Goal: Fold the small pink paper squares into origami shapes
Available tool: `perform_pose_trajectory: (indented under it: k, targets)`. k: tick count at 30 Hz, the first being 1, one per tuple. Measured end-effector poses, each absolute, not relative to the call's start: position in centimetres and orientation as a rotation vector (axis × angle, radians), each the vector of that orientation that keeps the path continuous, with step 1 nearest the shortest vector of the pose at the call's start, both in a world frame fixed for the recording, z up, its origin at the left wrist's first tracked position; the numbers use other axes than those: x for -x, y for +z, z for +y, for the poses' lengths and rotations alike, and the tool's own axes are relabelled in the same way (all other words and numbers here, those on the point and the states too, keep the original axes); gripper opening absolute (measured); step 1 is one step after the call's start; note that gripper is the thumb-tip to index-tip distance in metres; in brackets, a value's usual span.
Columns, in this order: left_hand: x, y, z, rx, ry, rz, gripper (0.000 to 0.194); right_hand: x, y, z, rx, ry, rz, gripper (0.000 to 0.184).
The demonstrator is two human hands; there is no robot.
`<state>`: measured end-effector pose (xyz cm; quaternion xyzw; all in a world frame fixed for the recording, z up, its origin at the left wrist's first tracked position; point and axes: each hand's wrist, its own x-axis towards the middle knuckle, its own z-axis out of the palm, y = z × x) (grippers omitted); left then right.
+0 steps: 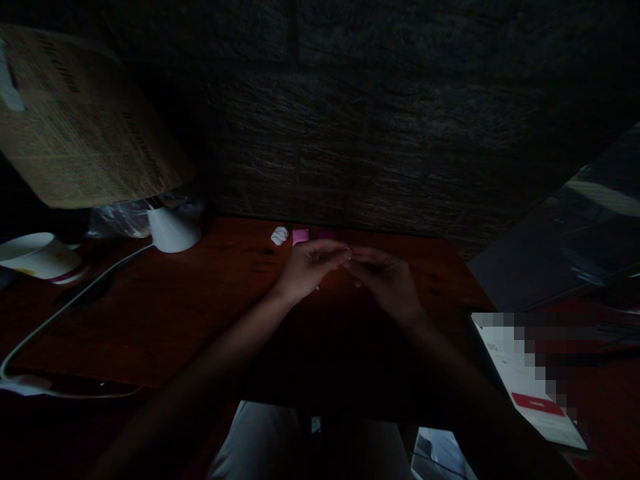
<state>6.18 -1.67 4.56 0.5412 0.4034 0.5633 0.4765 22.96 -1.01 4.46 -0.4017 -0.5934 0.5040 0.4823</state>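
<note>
Fingers (342,255) of the left hand (304,272) and the right hand (394,279) meet above the table (225,267), toward its far edge; thumbs and forefingers look drawn close at the tips, but it is too dark to tell whether they are clamped on anything. Past the left hand, near the far edge, lie a pink block (301,236) and a dark magenta piece (327,235), both partly hidden by that hand; a white lump (279,235) lies just left of the block. The lump looks soft and light, likely to dent, so a loose pinch around its sides would suit it. The block seems light too, perhaps yielding; its flat sides should give the surest hold. The magenta piece is too dim to judge. A lamp (115,133) stands farther left; a tablet (515,373) lies by the right edge.
</note>
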Motion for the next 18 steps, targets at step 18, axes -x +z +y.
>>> perform_pose_trajectory:
  k: [18]
  targets:
    - [-6.52,4.68,-1.66,-1.101,1.376,0.908,0.041,-22.97,4.46,-0.96,0.913,1.278,-1.472,0.036]
